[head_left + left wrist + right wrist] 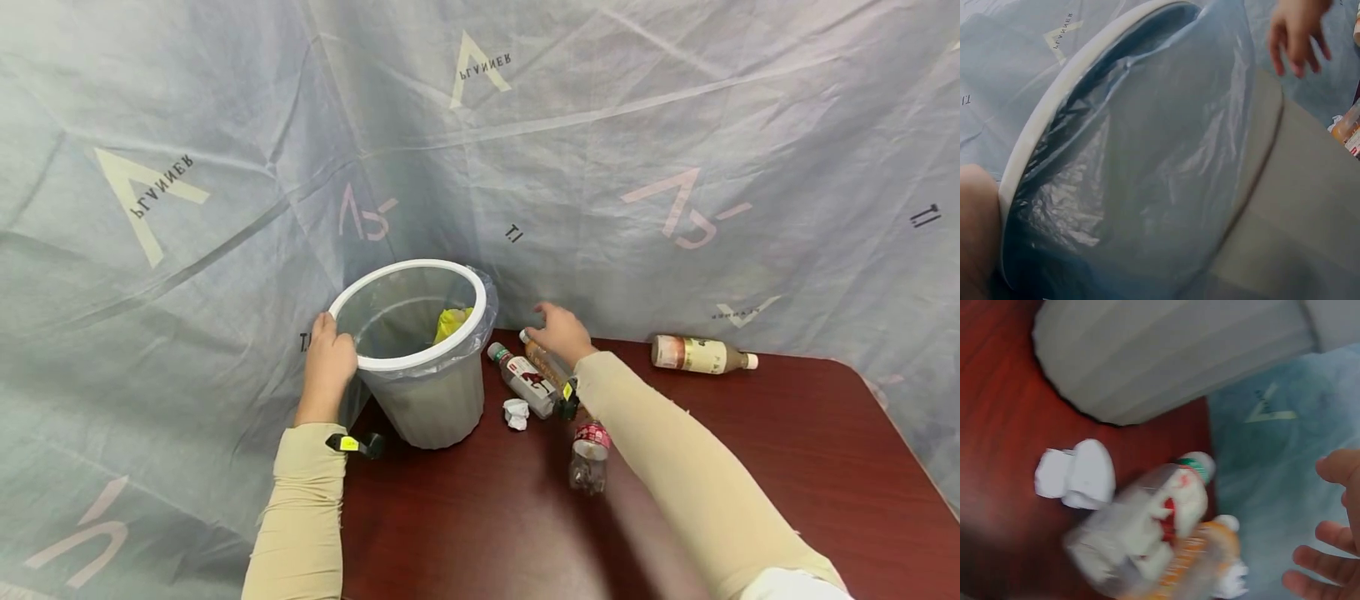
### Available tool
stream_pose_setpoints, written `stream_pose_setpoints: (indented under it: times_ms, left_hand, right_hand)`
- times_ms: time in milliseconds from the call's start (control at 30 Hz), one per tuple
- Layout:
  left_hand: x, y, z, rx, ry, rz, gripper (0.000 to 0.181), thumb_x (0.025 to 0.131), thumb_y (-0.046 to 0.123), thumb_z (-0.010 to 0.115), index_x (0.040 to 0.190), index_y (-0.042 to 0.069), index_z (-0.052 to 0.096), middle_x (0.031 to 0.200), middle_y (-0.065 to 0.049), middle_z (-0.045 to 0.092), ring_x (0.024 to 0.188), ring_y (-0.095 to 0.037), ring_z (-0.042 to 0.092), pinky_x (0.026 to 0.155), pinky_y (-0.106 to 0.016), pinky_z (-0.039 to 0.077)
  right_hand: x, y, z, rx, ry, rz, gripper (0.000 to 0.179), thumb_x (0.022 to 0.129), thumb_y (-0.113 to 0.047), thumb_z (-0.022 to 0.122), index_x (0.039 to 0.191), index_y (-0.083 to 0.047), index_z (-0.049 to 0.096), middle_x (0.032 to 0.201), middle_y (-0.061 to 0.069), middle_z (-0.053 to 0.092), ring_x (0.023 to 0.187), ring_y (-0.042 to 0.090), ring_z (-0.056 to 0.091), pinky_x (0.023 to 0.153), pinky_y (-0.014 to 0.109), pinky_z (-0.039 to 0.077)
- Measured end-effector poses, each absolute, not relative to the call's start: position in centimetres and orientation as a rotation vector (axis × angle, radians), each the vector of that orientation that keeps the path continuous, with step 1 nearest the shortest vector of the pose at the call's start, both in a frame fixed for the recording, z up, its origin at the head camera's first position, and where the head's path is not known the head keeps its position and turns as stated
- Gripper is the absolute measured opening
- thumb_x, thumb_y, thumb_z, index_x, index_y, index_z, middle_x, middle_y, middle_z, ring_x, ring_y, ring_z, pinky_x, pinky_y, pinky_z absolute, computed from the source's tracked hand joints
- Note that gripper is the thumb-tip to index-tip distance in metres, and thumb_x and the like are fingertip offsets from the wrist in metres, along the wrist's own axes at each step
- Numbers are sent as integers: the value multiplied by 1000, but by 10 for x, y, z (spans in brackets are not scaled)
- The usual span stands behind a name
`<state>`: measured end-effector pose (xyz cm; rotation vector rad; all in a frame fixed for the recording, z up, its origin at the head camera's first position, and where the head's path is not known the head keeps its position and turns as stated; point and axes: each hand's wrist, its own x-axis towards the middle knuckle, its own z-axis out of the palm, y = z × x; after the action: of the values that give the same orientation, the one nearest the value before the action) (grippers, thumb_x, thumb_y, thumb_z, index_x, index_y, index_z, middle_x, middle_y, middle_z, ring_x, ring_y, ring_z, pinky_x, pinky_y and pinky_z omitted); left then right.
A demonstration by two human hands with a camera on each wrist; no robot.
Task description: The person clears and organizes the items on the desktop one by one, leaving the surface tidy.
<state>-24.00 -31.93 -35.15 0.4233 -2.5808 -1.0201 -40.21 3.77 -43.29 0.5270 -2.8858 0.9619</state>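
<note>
Bin (435, 412) near table (465, 533) far-left corner: likely light, stiff; take by rim (397, 364). Left hand (327, 362) grips rim; right hand (564, 335) empty, spread.

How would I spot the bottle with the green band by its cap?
Find the grey bin on the dark red table. Right of it, beside a crumpled white wad, lies the bottle. Its green cap band sets it apart from the orange-labelled bottle alongside.

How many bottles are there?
4: green-capped bottle and orange bottle right of the bin, red-labelled bottle nearer the camera, cream-labelled bottle at back right. The right sleeve may hide more.
</note>
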Motion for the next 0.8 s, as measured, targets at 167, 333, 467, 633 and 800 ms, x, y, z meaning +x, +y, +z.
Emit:
stream_pose_setpoints:
  times_ms: [167, 333, 467, 633, 800]
  left_hand:
    - [-241, -317, -351, 426, -2585, -1038, 65, 99, 13, 26, 158, -7, 10, 168, -22, 4, 153, -41, 8, 123, -51, 11]
    - [-240, -317, -352, 426, -2620, -1065, 65, 100, 15, 25, 159, -4, 5, 169, -19, -2, 154, -40, 5, 123, -53, 10]
    - [-238, -318, -352, 423, -2654, -1090, 66, 101, 17, 23, 160, -1, 1, 169, -16, -8, 154, -39, 1, 122, -54, 8]
    - [-236, -318, -350, 423, -2677, -1104, 67, 102, 20, 23, 160, 1, -4, 169, -14, -13, 154, -39, -3, 122, -56, 7]
    - [-236, -317, -347, 445, -2711, -1057, 72, 106, 32, 29, 160, 1, -6, 168, -13, -15, 154, -40, -3, 122, -57, 9]
  right_hand:
    - [-395, 31, -472, 524, -2937, 972, 61, 91, -34, 69, 144, -9, 53, 125, 17, 67, 108, 35, 65, 88, 52, 52]
    - [-386, 28, -500, 566, -2993, 841, 59, 90, -33, 72, 140, -8, 53, 126, 18, 65, 109, 37, 65, 87, 53, 52]
    - [-380, 27, -514, 591, -3020, 717, 64, 87, -32, 76, 140, -5, 53, 131, 19, 61, 117, 37, 62, 94, 52, 50]
    - [-377, 24, -521, 569, -3092, 639, 67, 83, -30, 79, 139, -3, 53, 119, 17, 68, 107, 35, 67, 90, 54, 53]
    - [-378, 21, -522, 582, -3094, 589, 65, 84, -31, 78, 136, 0, 55, 104, 15, 71, 95, 34, 69, 83, 52, 55]
